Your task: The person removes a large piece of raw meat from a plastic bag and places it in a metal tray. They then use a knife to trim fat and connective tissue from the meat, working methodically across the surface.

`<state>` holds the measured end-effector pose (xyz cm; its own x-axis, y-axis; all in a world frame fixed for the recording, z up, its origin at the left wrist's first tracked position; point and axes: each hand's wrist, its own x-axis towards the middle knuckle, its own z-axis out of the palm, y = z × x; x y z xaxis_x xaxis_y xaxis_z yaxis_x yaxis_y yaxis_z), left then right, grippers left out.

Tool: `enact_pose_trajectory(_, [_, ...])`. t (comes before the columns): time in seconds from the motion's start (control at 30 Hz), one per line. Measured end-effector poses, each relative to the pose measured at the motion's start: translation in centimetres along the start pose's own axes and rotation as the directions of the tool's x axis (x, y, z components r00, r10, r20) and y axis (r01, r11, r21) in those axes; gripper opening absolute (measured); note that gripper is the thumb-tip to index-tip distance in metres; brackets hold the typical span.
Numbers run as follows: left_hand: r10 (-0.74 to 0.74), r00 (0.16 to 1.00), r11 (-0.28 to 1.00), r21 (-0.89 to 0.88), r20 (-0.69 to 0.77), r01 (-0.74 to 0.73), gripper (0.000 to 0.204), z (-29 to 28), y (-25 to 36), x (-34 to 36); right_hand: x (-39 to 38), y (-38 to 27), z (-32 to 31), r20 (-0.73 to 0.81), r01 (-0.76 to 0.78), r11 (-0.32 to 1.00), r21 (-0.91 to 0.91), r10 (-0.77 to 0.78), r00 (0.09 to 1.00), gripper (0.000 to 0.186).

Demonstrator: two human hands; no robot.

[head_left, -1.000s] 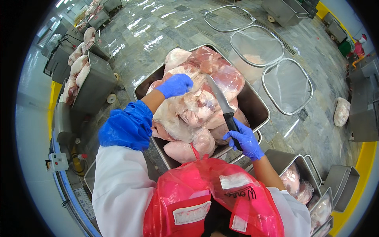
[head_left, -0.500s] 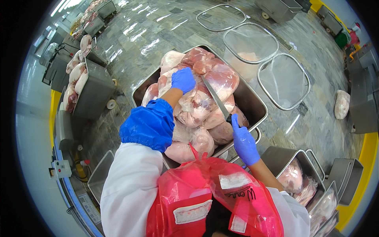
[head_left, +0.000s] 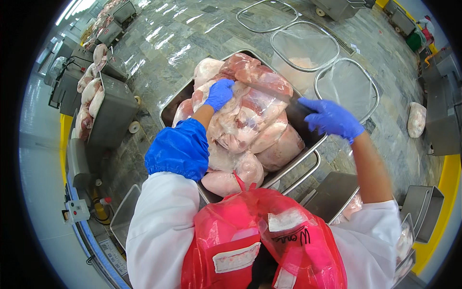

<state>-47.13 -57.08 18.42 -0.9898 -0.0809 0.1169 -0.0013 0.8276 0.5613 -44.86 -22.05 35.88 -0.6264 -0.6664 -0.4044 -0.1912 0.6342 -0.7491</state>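
Note:
A steel tub (head_left: 166, 103) in front of me is heaped with large pieces of raw meat (head_left: 284, 147), several in clear plastic. My left hand (head_left: 220, 94), in a blue glove, is closed at the upper left of the topmost piece, pinching its clear plastic bag (head_left: 252, 108); the fingertips are partly hidden. On the right, my blue-gloved right hand (head_left: 334, 119) grips a knife, above the tub's right rim. Motion smears the knife blade (head_left: 274, 91), which lies across the top of the meat and points left. Its handle is mostly hidden in my hand.
Oval metal hoops (head_left: 346, 126) with clear bags stand beyond the tub to the right. A wrapped piece of meat (head_left: 417, 120) lies on the floor at far right. Another loaded steel tub (head_left: 113, 113) stands left; more steel bins (head_left: 332, 192) are at the lower right.
My right hand has swung up and to the right with the knife, its blade now lying more level across the meat. My left hand keeps its hold almost in place.

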Motion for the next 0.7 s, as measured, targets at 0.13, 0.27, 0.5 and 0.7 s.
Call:
enact_pose_trajectory(0.13, [-0.009, 1.0, 0.985, -0.175, 0.006, 0.01, 0.023, -0.4, -1.4, 0.5, -0.9, -0.6, -1.4, -0.028, 0.151, 0.888, -0.434, -0.18, 0.983, 0.052])
enact_pose_trajectory(0.27, [0.033, 0.997, 0.986, -0.167, 0.063, -0.022, 0.022, -0.9, -0.5, 0.3, -2.9, 3.5, 3.9, -0.2, 0.183, 0.907, -0.38, -0.273, 0.941, 0.058])
enact_pose_trajectory(0.5, [0.364, 0.931, 0.89, 0.281, 0.04, -0.36, 0.024, -1.1, 1.4, -2.2, -0.4, 6.0, 13.8, -0.485, 0.178, 0.961, -0.21, -0.261, 0.835, 0.063])
enact_pose_trajectory(0.7, [0.449, 0.888, 0.876, 0.15, 0.093, -0.459, 0.02, -0.5, 0.7, -1.6, 2.5, 6.4, 9.9, -0.472, 0.282, 0.952, -0.121, -0.305, 0.827, 0.051])
